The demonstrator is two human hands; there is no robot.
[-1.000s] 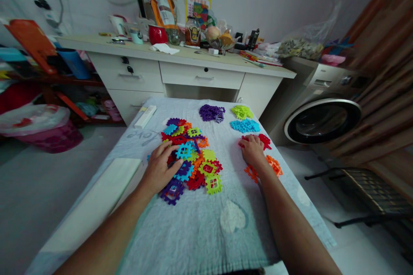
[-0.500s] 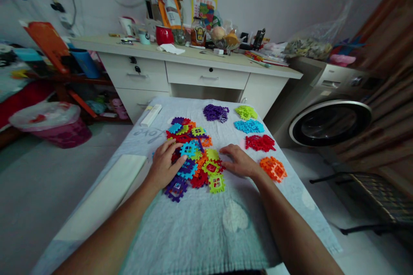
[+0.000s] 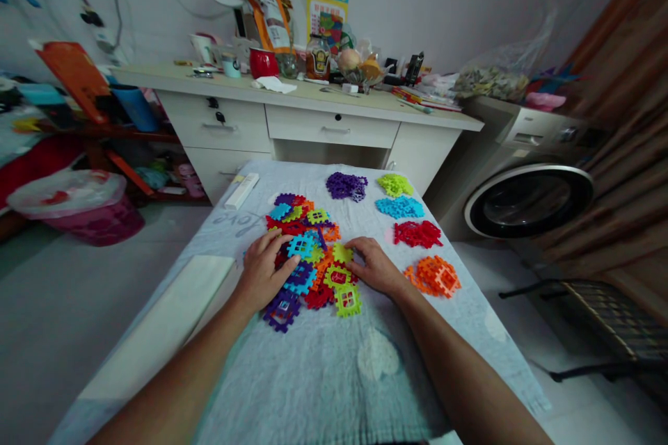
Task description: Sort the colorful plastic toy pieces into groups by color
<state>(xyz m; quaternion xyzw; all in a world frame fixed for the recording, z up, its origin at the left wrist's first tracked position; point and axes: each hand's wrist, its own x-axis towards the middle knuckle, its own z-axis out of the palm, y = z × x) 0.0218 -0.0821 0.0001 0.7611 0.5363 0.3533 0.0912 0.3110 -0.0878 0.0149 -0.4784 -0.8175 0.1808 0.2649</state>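
Note:
My left hand lies over the left side of a mixed pile of interlocking plastic building pieces, thumb and fingers spread around a blue window piece. My right hand is at the pile's right edge. Its thumb and index finger are apart, at the side of a lime-green piece. Below that lie a lime-green frame piece and a lime-green window piece. A purple frame piece sits at the near left. Red and orange pieces show between them. My left fingertips are partly hidden among the pieces.
Single-colour piles lie apart: purple, lime-green, blue, red and orange. A white box is at the cloth-covered table's far left. Beyond stand a cluttered desk and a washing machine.
My right hand has moved slightly left, closer to the lime-green piece. My left hand stays over the pile. The whole view has shifted a little.

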